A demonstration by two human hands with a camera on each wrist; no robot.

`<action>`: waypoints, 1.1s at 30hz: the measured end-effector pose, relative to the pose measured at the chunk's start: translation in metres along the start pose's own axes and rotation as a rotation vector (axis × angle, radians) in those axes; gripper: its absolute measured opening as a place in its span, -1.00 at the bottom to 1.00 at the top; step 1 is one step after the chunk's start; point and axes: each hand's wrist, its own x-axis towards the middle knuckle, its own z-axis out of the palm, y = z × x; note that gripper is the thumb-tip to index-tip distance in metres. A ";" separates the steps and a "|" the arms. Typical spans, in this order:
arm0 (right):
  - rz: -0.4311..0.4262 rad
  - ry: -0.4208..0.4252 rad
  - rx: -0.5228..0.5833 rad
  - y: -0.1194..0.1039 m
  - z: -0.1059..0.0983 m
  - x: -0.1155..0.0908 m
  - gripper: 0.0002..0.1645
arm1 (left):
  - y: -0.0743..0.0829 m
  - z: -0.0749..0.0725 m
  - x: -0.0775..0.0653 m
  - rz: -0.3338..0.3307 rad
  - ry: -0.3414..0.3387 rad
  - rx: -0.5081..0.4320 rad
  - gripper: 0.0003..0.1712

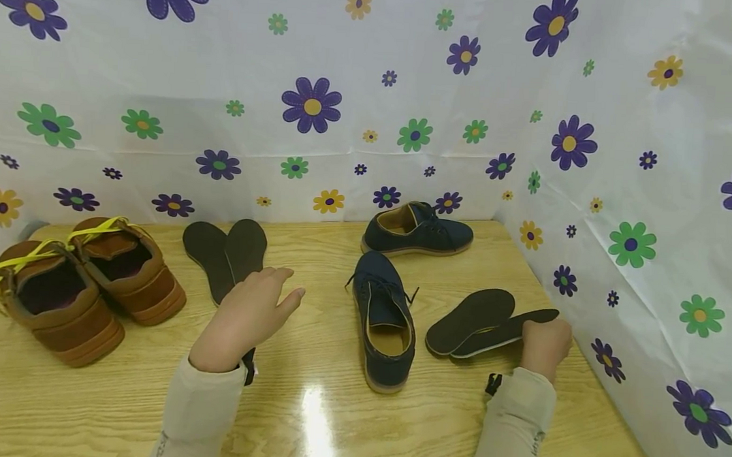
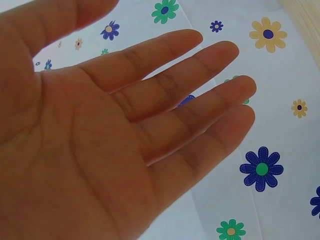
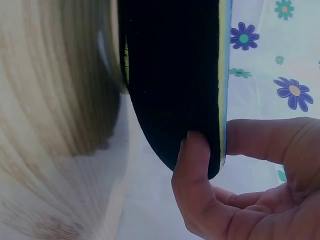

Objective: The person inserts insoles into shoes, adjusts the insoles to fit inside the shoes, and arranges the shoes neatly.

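My right hand (image 1: 546, 345) pinches one end of a black insole (image 1: 501, 334) between thumb and fingers. That end is raised, and a pale edge shows along its side. A second black insole (image 1: 474, 316) lies beside it, partly overlapped. In the right wrist view the pinched insole (image 3: 172, 75) stands lengthwise, with the fingertips at its end. My left hand (image 1: 245, 319) is held over the table with fingers straight and the thumb apart; its palm (image 2: 75, 150) holds nothing. Behind it, another pair of black insoles (image 1: 246, 247) lies on the table, their lower ends hidden by the hand.
A navy lace-up shoe (image 1: 386, 325) stands mid-table, its heel toward me. Its mate (image 1: 424, 232) sits sideways behind it. Brown shoes (image 1: 62, 304) with yellow laces stand at the left. A flower-print sheet (image 1: 348, 64) bounds the wooden table (image 1: 321, 274) at the back and right.
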 end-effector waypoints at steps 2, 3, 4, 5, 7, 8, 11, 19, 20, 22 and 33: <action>-0.001 0.007 0.027 -0.004 -0.001 -0.003 -0.31 | 0.000 0.000 0.000 0.004 0.005 0.001 -0.40; 0.001 0.010 0.037 -0.005 -0.002 -0.005 -0.31 | -0.001 0.000 0.000 0.006 0.008 0.003 -0.40; 0.002 0.011 0.036 -0.007 -0.003 -0.006 -0.31 | -0.001 -0.001 0.000 0.009 0.010 0.004 -0.40; -0.002 0.012 0.031 -0.008 -0.004 -0.007 -0.31 | -0.001 -0.001 -0.001 0.010 0.011 0.004 -0.40; -0.003 0.006 0.023 -0.011 -0.005 -0.008 -0.29 | -0.001 -0.001 -0.001 0.010 0.012 0.003 -0.40; 0.002 0.000 0.023 -0.012 -0.006 -0.008 -0.29 | -0.001 -0.001 -0.001 0.010 0.011 0.002 -0.40; 0.001 -0.007 0.032 -0.014 -0.008 -0.009 -0.35 | -0.001 -0.002 -0.001 0.007 0.009 0.003 -0.40; -0.038 0.015 0.074 -0.021 -0.016 -0.016 -0.78 | 0.000 -0.003 -0.002 0.000 0.004 0.005 -0.39; -0.041 0.009 0.081 -0.022 -0.017 -0.017 -0.77 | 0.000 -0.003 -0.002 0.000 0.004 0.005 -0.39; -0.046 -0.010 0.092 -0.024 -0.018 -0.018 -0.76 | 0.000 -0.004 -0.002 0.000 0.004 0.004 -0.40; -0.077 -0.048 0.145 -0.041 -0.023 -0.032 -0.65 | 0.000 -0.004 -0.003 -0.002 0.001 0.001 -0.40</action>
